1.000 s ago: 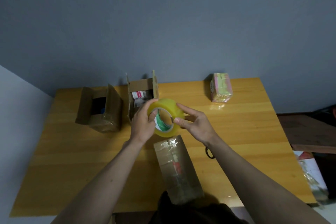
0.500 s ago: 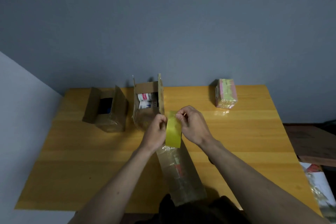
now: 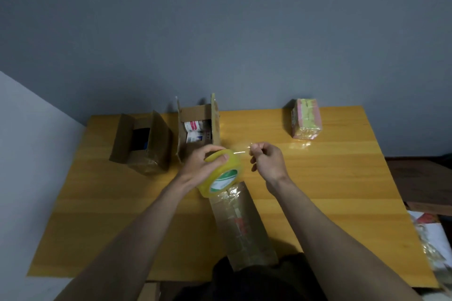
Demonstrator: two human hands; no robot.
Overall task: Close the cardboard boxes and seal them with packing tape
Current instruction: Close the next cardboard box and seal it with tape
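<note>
gripping tape roll [image 3: 221, 173] left hand [image 3: 200, 166], right hand [image 3: 267, 162] pinching tape end [image 3: 242, 153]

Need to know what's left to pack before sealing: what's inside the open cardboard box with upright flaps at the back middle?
Inside the open cardboard box sit white packages with red and blue print. The walls hide anything deeper.

**Dim room, blue-grey wall**

A plain blue-grey wall [image 3: 220, 32] fills the upper view. A paler white wall [image 3: 29, 154] meets it at left. Below stands a glossy yellow wooden counter [image 3: 330, 190]; dark brown wooden furniture [image 3: 420, 178] sits just beside its right edge.
</note>
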